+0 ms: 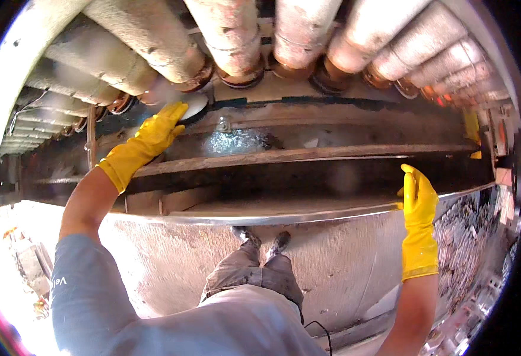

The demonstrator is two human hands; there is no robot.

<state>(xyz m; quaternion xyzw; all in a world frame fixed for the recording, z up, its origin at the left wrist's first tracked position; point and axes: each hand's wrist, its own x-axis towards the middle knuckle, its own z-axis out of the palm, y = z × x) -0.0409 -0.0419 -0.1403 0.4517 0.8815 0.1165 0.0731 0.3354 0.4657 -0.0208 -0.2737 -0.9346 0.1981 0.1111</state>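
Row of large insulated pipes (237,35) with rusty flanged ends, running above a long metal trough (308,155) whose bright front rim (284,218) bends across the view. Below the rim, a curved pale metal wall (171,267) falls to the person's trousers and shoes (263,240).

The left hand (159,133), in a yellow rubber glove, reaches up and over the rim; its fingers (174,113) lie extended and pressed against a small white disc (194,105), just below the pipe flanges (198,77). Whether they curl round the disc's edge cannot be told. The right hand (418,193), likewise gloved, rests at the rim well to the right, fingers straight and released, holding nothing.

Judgement: steady contact calls for the right hand braced on the rim while the left keeps the disc flat against the surface, clear of the flanges.
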